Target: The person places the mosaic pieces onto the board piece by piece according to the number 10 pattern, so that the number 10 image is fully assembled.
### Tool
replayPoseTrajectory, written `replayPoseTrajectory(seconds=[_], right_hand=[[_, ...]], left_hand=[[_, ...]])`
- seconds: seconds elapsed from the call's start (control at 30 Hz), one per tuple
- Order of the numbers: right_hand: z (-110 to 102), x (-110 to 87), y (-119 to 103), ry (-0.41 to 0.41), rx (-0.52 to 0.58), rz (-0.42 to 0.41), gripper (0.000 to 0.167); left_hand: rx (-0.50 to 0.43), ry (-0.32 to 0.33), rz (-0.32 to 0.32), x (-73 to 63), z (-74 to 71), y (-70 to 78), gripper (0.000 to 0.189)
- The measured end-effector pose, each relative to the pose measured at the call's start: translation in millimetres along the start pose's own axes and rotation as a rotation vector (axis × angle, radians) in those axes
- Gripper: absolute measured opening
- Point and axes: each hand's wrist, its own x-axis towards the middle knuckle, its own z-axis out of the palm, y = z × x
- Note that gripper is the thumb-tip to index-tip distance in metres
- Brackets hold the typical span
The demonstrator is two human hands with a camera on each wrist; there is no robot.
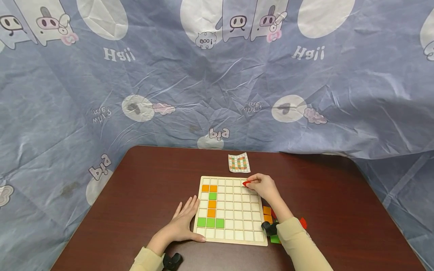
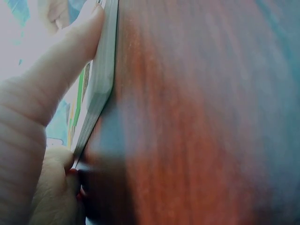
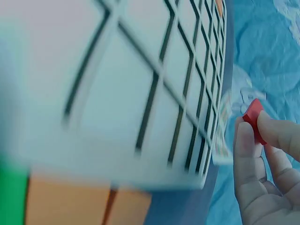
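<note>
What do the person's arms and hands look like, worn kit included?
Left hand and right hand: bare, no gloves. Left sleeve and right sleeve: pale yellow-beige cloth. Left camera and right camera: small, black, by the cuffs. No cables visible.

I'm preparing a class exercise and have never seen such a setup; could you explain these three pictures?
There is no robot: a person in cream sleeves works bare-handed. The wide picture comes from a head-worn camera, the others from small black wrist cameras. On the dark reddish-brown table lies a pale board with square cells, some filled with flat orange and green square tiles. Beyond it lies a small printed paper sheet; to its right, loose coloured pieces. The left hand touches the board's left side; the right hand pinches a small red piece.
</note>
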Motion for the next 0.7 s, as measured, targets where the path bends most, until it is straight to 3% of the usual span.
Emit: replayPoseTrajectory(seconds=[0.37, 0.7], right_hand=[[37, -3.4, -15, -0.016, -0.073, -0.085, 0.012], [51, -0.6, -17, -0.006, -0.205, -0.156, 0.005]], left_hand=[[0.006, -0.001, -0.012, 0.9, -1.4, 0.8, 0.130], [0.001, 0.001, -0.007, 0.0, -0.8, 2.4, 0.130]])
